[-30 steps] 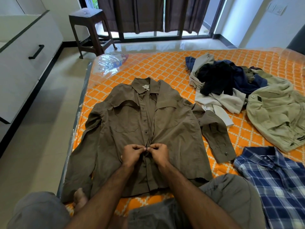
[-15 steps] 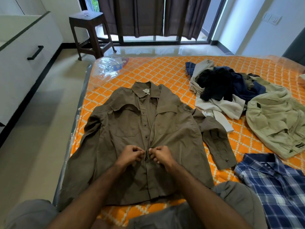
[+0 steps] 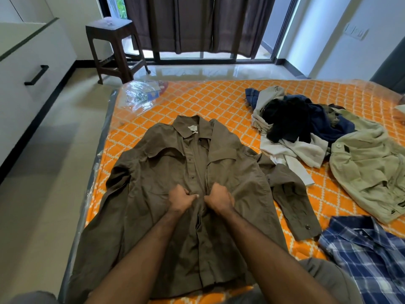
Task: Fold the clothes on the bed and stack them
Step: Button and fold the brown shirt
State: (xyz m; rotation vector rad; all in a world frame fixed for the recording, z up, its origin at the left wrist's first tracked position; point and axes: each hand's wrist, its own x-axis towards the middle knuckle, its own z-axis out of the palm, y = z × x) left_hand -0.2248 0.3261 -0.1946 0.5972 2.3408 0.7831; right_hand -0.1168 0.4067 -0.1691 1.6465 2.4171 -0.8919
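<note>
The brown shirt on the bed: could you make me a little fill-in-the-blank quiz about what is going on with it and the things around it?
1. Both hands, left hand and right hand, pinch the front of the brown shirt near its ____.
2. The bed cover is white-patterned and ____.
3. The blue checked shirt lies to the ____ of the brown shirt.
4. By the curtains stands a dark wooden ____.

Missing words: buttons; orange; right; stool

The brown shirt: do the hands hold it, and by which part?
Yes. Both hands, left and right, pinch the brown shirt at its front button placket, mid-chest, one on each edge.
</note>
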